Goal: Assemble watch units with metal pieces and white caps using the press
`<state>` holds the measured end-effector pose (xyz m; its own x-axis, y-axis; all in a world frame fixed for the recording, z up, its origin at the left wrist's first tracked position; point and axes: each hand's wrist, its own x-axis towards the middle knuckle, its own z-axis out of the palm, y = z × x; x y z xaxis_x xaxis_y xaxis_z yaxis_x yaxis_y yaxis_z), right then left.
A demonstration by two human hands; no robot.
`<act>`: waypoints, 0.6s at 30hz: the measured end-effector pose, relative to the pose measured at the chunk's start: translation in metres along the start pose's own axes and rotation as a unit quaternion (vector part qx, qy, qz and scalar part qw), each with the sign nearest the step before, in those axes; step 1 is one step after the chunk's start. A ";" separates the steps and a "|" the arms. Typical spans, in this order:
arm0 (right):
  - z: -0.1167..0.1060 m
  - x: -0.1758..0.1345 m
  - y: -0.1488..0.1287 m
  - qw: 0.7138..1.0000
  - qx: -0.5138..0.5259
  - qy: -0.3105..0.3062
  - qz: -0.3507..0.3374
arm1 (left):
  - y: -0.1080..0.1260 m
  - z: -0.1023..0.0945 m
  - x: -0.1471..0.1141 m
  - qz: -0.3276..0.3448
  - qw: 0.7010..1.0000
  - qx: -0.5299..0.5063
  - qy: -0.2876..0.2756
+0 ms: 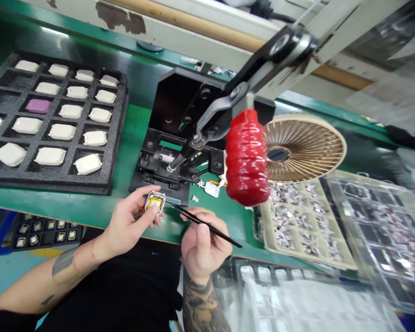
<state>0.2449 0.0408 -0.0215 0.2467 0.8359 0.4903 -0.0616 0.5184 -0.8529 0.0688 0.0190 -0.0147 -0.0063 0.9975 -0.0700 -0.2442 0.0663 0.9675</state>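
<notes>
Between the thumb and fingers of my left hand [133, 221] is a small square watch case [155, 201] with a silvery rim and a yellow-edged part inside. My right hand [205, 240] grips slim black tweezers [210, 227], their tips pointing left at the case's right edge; whether they touch it I cannot tell. Just beyond both hands stands a black toggle press [166, 170] with a red ribbed handle [248, 159] raised toward me. A small pale piece [194, 198] lies on the green bench right of the press base.
A black foam tray [115, 152] of white cases and one purple case stands left. To the right are a round fan [306, 147], a beige compartment box [339, 258] of small parts and a clear plastic box [370, 221]. Another black tray [48, 230] sits below the bench edge.
</notes>
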 end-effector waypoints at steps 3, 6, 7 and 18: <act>0.000 -0.001 0.002 0.999 -0.014 -0.009 0.031 | 0.000 0.000 0.001 0.005 1.000 -0.019 0.001; 0.000 -0.001 0.003 0.998 -0.002 -0.027 0.059 | 0.004 -0.002 0.001 0.002 0.999 -0.030 -0.010; 0.000 -0.003 0.003 0.997 0.005 -0.033 0.065 | 0.006 -0.003 0.001 0.000 0.999 -0.039 -0.015; -0.108 0.022 -0.072 0.998 -0.021 -0.048 0.036 | 0.023 -0.006 0.010 -0.084 0.994 -0.005 0.065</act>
<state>0.3590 0.0023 0.0308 0.1488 0.8852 0.4407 -0.0354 0.4501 -0.8923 0.0575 0.0307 0.0057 -0.0895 0.9610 -0.2616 -0.2611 0.2309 0.9373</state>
